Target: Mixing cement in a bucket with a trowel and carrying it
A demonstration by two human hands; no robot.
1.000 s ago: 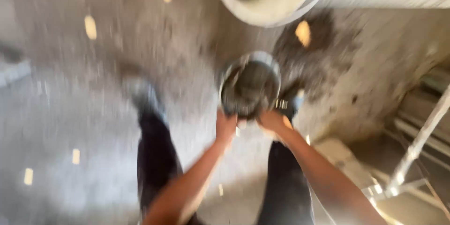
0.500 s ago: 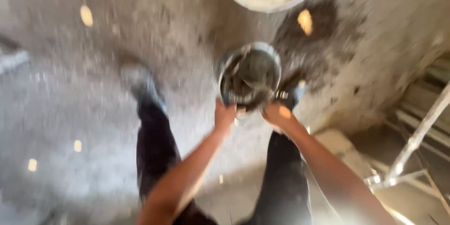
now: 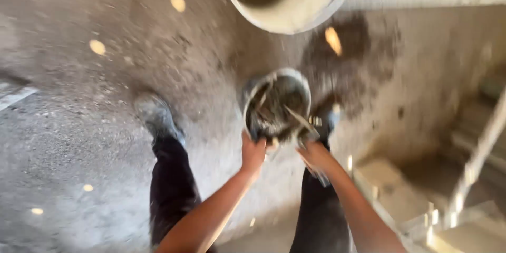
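Both forearms are bare, with no sleeves, gloves or watch showing, and enter from the bottom centre of the frame. The left hand and right hand are uncovered. The legs wear dark trousers. At centre left, a grey, dust-coated shoe shows, blurred.
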